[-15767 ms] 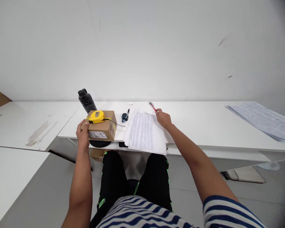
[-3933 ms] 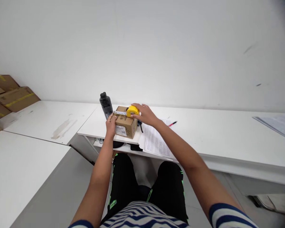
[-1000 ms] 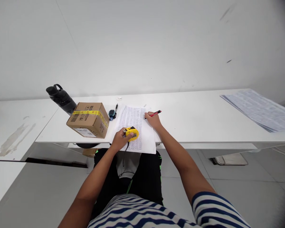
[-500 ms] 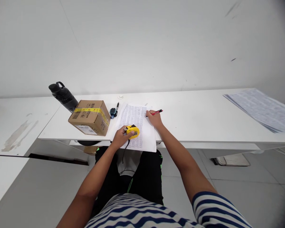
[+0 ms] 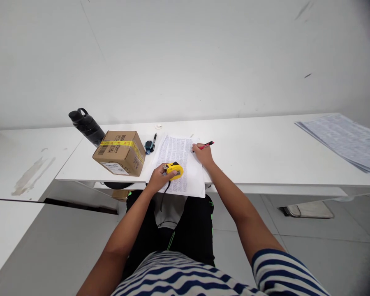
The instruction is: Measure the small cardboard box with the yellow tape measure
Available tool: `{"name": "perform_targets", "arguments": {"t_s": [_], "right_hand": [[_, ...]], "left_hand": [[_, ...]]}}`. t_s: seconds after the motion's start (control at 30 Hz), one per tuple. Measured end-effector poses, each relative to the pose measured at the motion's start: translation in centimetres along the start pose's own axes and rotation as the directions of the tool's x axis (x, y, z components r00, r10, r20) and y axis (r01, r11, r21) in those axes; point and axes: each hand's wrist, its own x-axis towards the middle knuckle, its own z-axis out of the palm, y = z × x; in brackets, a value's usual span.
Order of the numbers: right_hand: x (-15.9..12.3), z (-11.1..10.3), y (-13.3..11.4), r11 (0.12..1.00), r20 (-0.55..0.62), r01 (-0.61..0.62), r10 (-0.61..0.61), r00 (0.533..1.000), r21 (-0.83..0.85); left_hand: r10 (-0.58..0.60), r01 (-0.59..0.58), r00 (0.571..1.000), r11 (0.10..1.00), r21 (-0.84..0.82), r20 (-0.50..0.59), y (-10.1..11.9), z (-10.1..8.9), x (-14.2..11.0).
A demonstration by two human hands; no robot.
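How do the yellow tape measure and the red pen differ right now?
The yellow tape measure has a chunky, rounded case, while the red pen is long and slim. The left hand holds the tape measure; the right hand holds the pen. The tape measure is over the lower part of the paper, whereas the pen is by its upper right edge. Both are held in a hand.

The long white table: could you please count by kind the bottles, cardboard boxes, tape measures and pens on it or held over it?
Black bottle: 1
Brown cardboard box: 1
Yellow tape measure, in the left hand: 1
Pens: 2 (slim red pen in right hand, slim black pen)
Total: 5
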Motion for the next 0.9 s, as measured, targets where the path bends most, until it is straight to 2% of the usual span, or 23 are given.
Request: {"name": "perform_targets", "arguments": {"t_s": [0.2,0.43,0.7,0.9], "right_hand": [[0.0,0.0,0.0,1.0,-0.063,-0.018,0.018,0.998,-0.003],[-0.2,-0.2,-0.4,1.0,-0.025,-0.029,0.029,0.999,-0.001],[-0.2,-0.3,-0.3,0.999,-0.078,-0.04,0.037,0.996,-0.03],[0.1,-0.3,0.1,0.998,-0.048,-0.03,0.028,0.998,-0.049]], "left_hand": [[-0.026,0.025,1.0,0.995,-0.101,-0.009,0.2,0.1,0.1],[-0.13,0.127,0.992,0.966,-0.227,0.002,0.8,0.2,0.2],[-0.142,0.17,0.981,0.954,-0.248,0.129,1.3,-0.4,0.1],[-0.126,0.169,0.974,0.957,-0.236,0.186,1.3,-0.8,0.0]]}}
